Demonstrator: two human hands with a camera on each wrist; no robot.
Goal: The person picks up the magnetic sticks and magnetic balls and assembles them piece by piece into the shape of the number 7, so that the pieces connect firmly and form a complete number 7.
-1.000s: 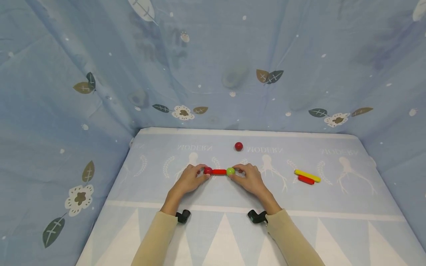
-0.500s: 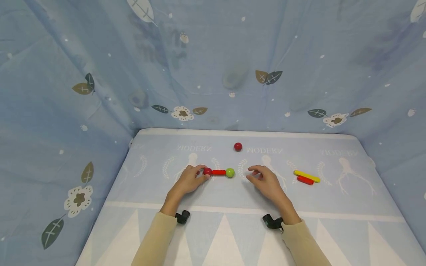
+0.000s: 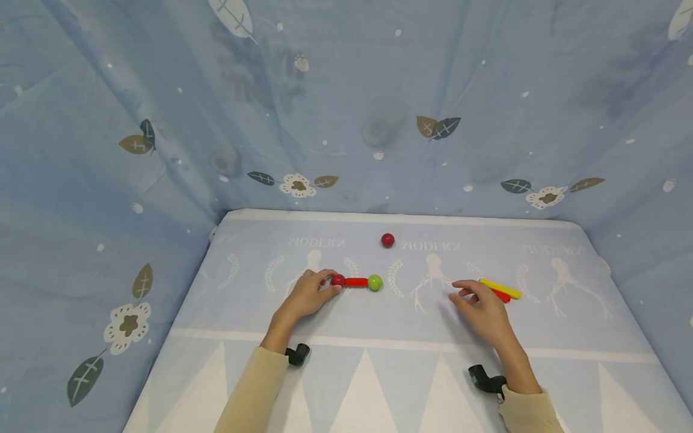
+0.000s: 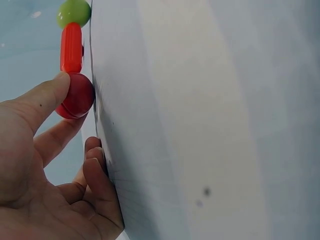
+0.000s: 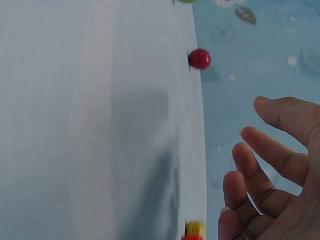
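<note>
My left hand (image 3: 310, 293) pinches a red ball (image 4: 80, 95) between thumb and fingers. A short red rod (image 4: 71, 47) joins that ball to a green ball (image 3: 375, 282) at its other end, and the joined piece lies along the table. Over the table to the right, my right hand (image 3: 483, 310) has its fingers loosely bent with nothing between them. Just beyond its knuckles lie a yellow rod (image 3: 500, 288) and a second, shorter red rod (image 3: 502, 296), partly covered by the hand in the head view.
A loose red ball (image 3: 387, 240) sits near the back of the table (image 3: 260, 240). Patterned blue cloth (image 3: 346, 120) rises behind the table and at both sides. Each wrist carries a black camera mount (image 3: 298, 355).
My right hand has let go of the green ball and moved right, to beside the loose rods. My left hand keeps its pinch on the red ball and stays in place.
</note>
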